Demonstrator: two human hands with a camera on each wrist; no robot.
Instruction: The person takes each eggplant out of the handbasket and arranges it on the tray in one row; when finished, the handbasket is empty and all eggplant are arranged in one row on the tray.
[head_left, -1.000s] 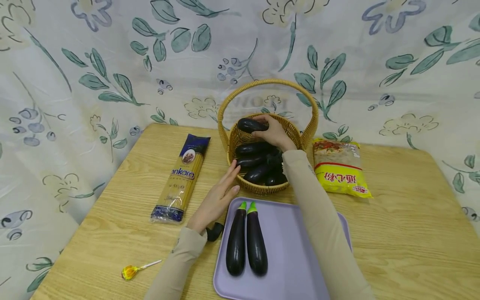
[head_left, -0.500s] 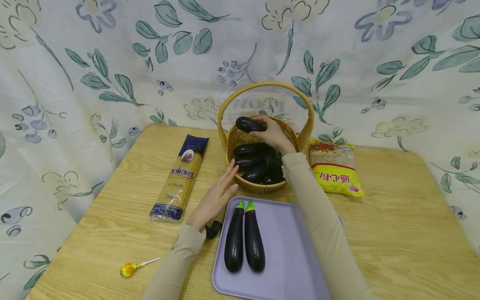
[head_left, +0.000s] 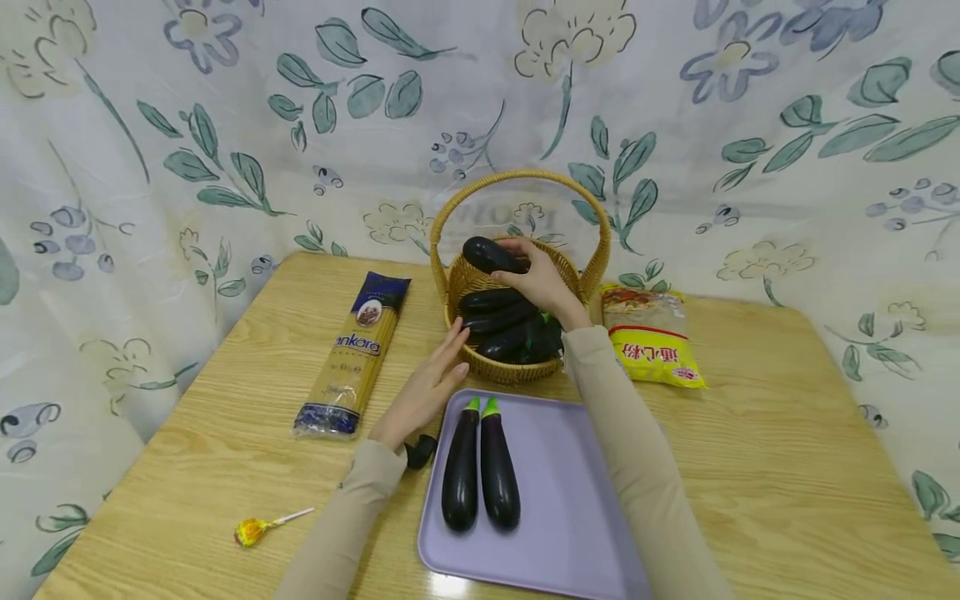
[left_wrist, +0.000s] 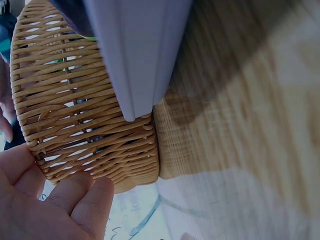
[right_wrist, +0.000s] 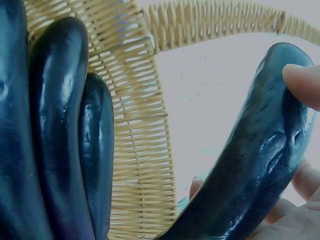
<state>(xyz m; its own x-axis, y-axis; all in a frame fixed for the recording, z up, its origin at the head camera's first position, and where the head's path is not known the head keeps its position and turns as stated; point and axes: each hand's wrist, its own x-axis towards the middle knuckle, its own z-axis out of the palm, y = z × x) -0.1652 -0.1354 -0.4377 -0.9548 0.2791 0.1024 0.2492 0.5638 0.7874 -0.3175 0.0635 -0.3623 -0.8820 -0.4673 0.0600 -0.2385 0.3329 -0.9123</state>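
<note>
Nearest, on the wooden worktop [head_left: 757, 467], a lollipop [head_left: 251, 531] lies at the left with its white stick pointing away to the right. To the right of it is a lilac tray [head_left: 555, 467], its right part covered by the right sleeve [head_left: 637, 450]. Two eggplants lie side by side on the tray's left half, the left eggplant [head_left: 460, 479] and the right eggplant [head_left: 499, 479], green stems towards the basket. Just past the tray's left corner, the left hand [head_left: 425, 390] reaches forward, its grip loose, fingers extended and fingertips touching the rim of the wicker basket [head_left: 517, 373]. Further left lies a pasta packet [head_left: 352, 358], blue at both ends. The basket stands upright beyond the tray, several dark eggplants [head_left: 495, 322] lying together inside it under the arched handle [head_left: 517, 176]. Above them, at the basket's mouth, the right hand [head_left: 542, 279] grips the raised eggplant [head_left: 487, 254] between thumb and fingers, its rounded end pointing left and held apart from the others. A yellow noodle bag [head_left: 652, 337] lies beside the basket on the right. Behind everything hangs a flowered cloth [head_left: 337, 192].
</note>
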